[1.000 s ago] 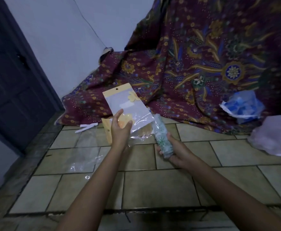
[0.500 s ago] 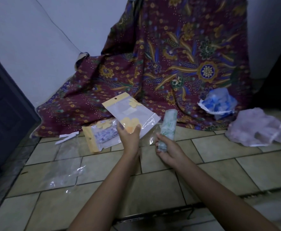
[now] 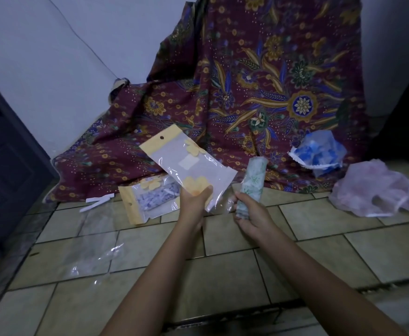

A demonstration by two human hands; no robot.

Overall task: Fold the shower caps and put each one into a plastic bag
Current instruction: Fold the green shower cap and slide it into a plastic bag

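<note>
The left hand pinches the lower end of an empty bag, holding it tilted above the tiled floor. The right hand grips a rolled green cap just beside the bag's open end. A filled bag lies on the floor to the left; a blue cap and a pink cap lie unfolded on the right.

Bag left of rolled cap
</note>
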